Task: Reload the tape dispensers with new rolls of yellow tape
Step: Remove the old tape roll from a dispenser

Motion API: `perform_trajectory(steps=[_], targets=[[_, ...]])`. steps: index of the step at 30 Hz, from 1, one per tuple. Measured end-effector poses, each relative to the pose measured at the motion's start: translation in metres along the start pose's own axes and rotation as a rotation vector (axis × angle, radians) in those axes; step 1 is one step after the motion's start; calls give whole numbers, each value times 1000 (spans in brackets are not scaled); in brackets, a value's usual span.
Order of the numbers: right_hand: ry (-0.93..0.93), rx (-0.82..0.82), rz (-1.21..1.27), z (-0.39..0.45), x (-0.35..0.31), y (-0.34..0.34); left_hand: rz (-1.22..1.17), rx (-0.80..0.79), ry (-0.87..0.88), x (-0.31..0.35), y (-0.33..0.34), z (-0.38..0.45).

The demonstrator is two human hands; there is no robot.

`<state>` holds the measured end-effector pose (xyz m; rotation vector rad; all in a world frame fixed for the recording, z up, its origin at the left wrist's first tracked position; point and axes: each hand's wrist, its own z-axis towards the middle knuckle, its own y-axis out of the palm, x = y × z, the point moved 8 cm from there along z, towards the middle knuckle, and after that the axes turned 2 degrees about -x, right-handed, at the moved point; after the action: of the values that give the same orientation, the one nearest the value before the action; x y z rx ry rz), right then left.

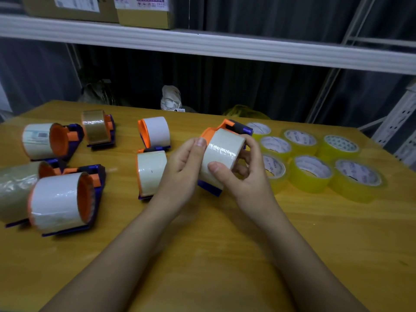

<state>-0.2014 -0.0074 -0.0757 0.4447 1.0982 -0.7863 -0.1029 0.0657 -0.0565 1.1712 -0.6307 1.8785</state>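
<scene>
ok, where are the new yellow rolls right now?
Head view: the yellow tape rolls lie flat in a cluster on the right of the wooden table, just beyond the right hand.

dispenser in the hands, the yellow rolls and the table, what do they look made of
Dispenser: moulded plastic by its look, matte orange and purple parts. Its roll: pale, glossy film, judging by the glints. Yellow rolls: translucent glossy film on printed cores, probably cardboard. Table: wood or wood-look laminate; grain shows, smooth sheen.

Two bare forearms are seen, entering from about 7 and 5 o'clock. No sleeves, watch, rings or gloves are worn on the left hand (184, 167) or the right hand (245, 174). Short, unpainted nails are shown on both thumbs.
</scene>
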Motion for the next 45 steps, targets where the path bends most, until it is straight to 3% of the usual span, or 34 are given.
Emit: perform_trajectory(steps=[6,8,10,13,17,22,26,30,34,37,39,41,45], targets=[[-102,-5,-410,-2,-5,-1,-25,173,-167,-27,-21,9],[-110,-33,-418,-3,-4,1,20,164,-154,-29,-25,10],[-86,-74,-334,-2,-3,3,77,127,-49,-17,-22,10],[66,-102,-17,0,3,5,195,46,150,2,-11,6],[301,7,326,2,23,1,247,-3,215,4,-3,2],[117,61,158,-1,10,-2,217,91,73,-9,-14,7],[-107,46,-244,-4,-4,-3,115,228,-48,-18,-32,14],[-38,23,-69,-2,-1,-5,75,158,1,-20,-25,8],[-145,119,24,-2,-13,-12,58,176,-37,-3,-25,25],[-152,248,83,1,-14,-32,-75,374,-43,1,-53,24],[-78,260,-13,6,-6,-36,-170,423,-50,-3,-64,18],[-18,243,-205,11,4,-34,-97,407,-49,-1,-61,21],[3,83,-718,36,8,-15,-13,410,-30,3,-59,25]])
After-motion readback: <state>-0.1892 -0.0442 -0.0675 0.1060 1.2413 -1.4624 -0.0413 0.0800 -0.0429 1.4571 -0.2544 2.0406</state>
